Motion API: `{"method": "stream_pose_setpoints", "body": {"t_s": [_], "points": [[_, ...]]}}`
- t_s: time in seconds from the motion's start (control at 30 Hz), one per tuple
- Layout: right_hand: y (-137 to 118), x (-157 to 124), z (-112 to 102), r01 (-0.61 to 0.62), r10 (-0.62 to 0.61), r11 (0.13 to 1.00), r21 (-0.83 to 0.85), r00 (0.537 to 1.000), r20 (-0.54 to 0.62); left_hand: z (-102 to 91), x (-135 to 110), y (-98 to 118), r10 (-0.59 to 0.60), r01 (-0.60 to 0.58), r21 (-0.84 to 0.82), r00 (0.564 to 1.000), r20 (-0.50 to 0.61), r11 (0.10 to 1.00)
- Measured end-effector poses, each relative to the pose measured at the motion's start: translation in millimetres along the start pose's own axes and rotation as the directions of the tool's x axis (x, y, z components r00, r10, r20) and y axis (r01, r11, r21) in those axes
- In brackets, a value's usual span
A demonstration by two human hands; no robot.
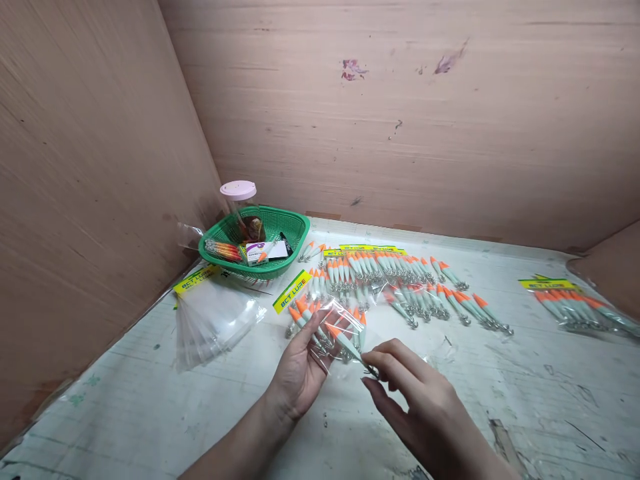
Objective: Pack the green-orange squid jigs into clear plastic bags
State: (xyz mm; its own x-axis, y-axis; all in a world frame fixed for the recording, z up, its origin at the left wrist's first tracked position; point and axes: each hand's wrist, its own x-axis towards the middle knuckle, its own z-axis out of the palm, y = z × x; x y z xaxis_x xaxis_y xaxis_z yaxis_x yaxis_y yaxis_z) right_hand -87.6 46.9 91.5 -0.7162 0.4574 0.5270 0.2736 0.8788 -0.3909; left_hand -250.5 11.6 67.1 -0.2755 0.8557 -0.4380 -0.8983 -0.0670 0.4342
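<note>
My left hand (303, 370) is closed on a clear plastic bag with a yellow "BCT LURE" header (293, 291). Inside the bag lie several orange-and-white fishing lures (301, 313). Between the thumb and fingers of my right hand (413, 387) is the hooked end of one fishing lure (345, 340). Its orange tip points up and left, at the bag's open side; whether it is inside the plastic I cannot tell. Just beyond my hands, many loose lures (415, 300) lie in rows, hooks toward me.
At the left, empty header bags (215, 327) lie fanned out. Behind them a green basket (304, 230) holds a pink-lidded jar (239, 191), a small box and more lures. Filled lure bags (565, 307) rest at the far right. Wooden panels (400, 120) stand at the back and left.
</note>
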Motion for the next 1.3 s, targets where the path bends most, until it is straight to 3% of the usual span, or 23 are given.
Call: {"method": "stream_pose_setpoints", "body": {"t_s": [0.2, 0.4, 0.53, 0.67, 0.73, 0.83, 0.97, 1.13, 1.2, 1.3], "points": [[-1, -1, -1, -0.025, 0.022, 0.995, 0.092, 0.999, 0.032, -2.7, -3, -4, -0.031, 0.032, -0.030, 0.999, 0.010, 0.999], [5, 3, -1, -0.148, 0.129, 0.951, 0.270, 0.988, 0.085, -3.8, -3, -8, -0.059, 0.059, -0.016, 0.997, 0.045, 0.998], [8, 4, 6, -0.121, 0.139, 0.963, 0.242, 0.988, -0.062, -3.6, -3, -8, -0.078, 0.079, -0.012, 0.996, 0.043, 0.997], [11, 5, 13, 0.011, 0.005, 0.997, 0.076, 0.979, -0.205, -5.5, -1, -8, -0.074, 0.072, 0.030, 0.996, 0.045, 0.997], [13, 5, 13, 0.032, -0.022, 0.997, 0.065, 0.987, -0.161, -6.3, 0, -8, -0.037, 0.035, 0.046, 0.998, 0.053, 0.998], [15, 3, 11, -0.029, 0.040, 0.985, 0.169, 0.997, -0.067, -6.0, 1, -8, 0.012, -0.015, 0.043, 0.998, 0.062, 0.999], [16, 3, 10, -0.053, 0.071, 0.982, 0.184, 0.993, -0.093, -4.3, -1, -9, -0.003, 0.000, 0.088, 0.999, 0.039, 0.996], [17, 1, 17, -0.119, 0.129, 0.956, 0.267, 0.991, -0.021, -3.1, -2, -8, 0.020, -0.023, 0.060, 0.999, 0.046, 0.998], [17, -1, 22, -0.129, 0.154, 0.955, 0.267, 0.985, -0.077, -2.6, -2, -8, 0.020, -0.022, 0.035, 0.999, 0.043, 0.999], [16, -2, 30, -0.043, 0.083, 0.982, 0.186, 0.974, -0.210, -1.7, -4, -9, -0.019, 0.018, 0.021, 0.999, 0.029, 1.000]]}}
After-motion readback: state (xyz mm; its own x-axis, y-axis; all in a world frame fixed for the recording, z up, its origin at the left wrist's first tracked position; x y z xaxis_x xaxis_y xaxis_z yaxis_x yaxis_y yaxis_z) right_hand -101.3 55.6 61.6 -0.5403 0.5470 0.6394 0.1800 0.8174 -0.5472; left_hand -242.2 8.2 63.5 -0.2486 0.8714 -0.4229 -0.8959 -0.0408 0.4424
